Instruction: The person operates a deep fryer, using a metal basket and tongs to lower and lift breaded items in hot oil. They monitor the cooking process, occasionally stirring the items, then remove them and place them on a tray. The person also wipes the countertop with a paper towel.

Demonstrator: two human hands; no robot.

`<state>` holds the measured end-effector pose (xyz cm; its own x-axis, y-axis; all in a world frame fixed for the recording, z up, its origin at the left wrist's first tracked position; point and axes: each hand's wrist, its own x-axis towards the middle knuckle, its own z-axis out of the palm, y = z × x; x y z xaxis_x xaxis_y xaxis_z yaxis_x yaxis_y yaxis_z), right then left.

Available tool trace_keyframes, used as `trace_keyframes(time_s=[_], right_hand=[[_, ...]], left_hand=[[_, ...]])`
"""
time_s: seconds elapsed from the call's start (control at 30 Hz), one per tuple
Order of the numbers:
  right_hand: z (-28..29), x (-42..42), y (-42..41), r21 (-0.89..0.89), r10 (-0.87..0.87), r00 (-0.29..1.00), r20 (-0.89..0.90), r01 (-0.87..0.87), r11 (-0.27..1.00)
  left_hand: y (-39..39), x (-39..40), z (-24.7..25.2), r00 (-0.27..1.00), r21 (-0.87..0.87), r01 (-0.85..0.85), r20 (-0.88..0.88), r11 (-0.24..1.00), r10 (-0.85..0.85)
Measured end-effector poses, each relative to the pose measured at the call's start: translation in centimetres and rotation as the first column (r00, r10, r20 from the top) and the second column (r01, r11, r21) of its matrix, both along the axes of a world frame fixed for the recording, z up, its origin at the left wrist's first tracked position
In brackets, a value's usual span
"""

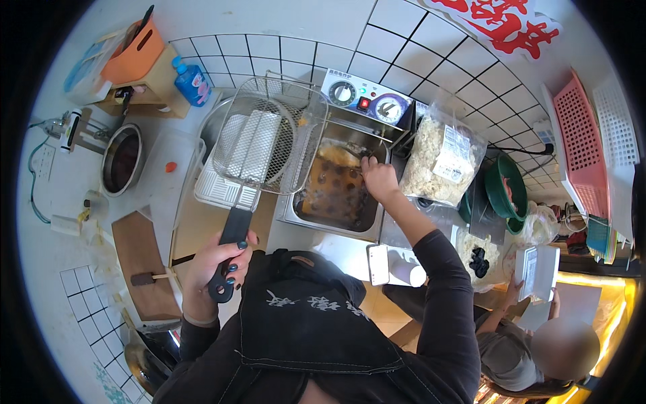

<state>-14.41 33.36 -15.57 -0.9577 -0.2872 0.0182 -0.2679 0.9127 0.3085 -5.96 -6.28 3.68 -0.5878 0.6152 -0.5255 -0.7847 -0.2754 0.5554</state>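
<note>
My left hand (229,260) is closed around the black handle of a wire fryer basket (275,134), which is raised over a white slotted tray (217,188) and a metal bowl, left of the fryer. Inside the electric fryer's steel tank (330,231) is brownish oil (335,189) with a foamy patch near the back. My right hand (378,177) is at the tank's right side, fingers bent together near a dark, thin thing at their tips; whether it is held cannot be made out. The fryer's control panel (367,99) shows dials and a lit red switch.
Right of the fryer stands a bag of pale crumbs (441,159), with green baskets (506,187) beyond. A phone (378,264) and a cup (409,272) lie near my body. A steel pot (122,159) and blue bottle (193,83) stand left. Another person (509,348) holds a white box (536,272).
</note>
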Motion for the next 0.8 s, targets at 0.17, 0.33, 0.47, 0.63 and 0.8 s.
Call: trace_keyframes(time_s=[0.17,0.33,0.47,0.63,0.8], right_hand=[[-0.2,-0.6,-0.9,-0.016,-0.001,0.999,-0.035,0.001,1.000],[-0.3,-2.1,-0.5,-0.045,-0.116,0.989,0.092,0.121,0.992],[1.9,-3.1,1.3,-0.228,-0.199,0.966,0.165,0.234,0.945],[3.9,-2.9,4.9,-0.394,-0.241,0.954,0.176,0.293,0.871],[4.0,-2.4,7.6,-0.507,-0.346,0.832,0.435,0.543,0.669]], left_hand=[[-0.1,0.0,-0.4,1.000,0.005,-0.019,0.022,1.000,0.019],[-0.1,-0.1,-0.3,1.000,0.005,-0.015,0.004,1.000,0.015],[-0.2,-0.3,-0.3,1.000,0.013,-0.002,0.011,1.000,0.002],[-0.2,-0.3,-0.5,1.000,0.004,-0.021,0.005,1.000,0.021],[-0.2,-0.5,-0.7,1.000,0.032,-0.011,0.004,0.999,0.011]])
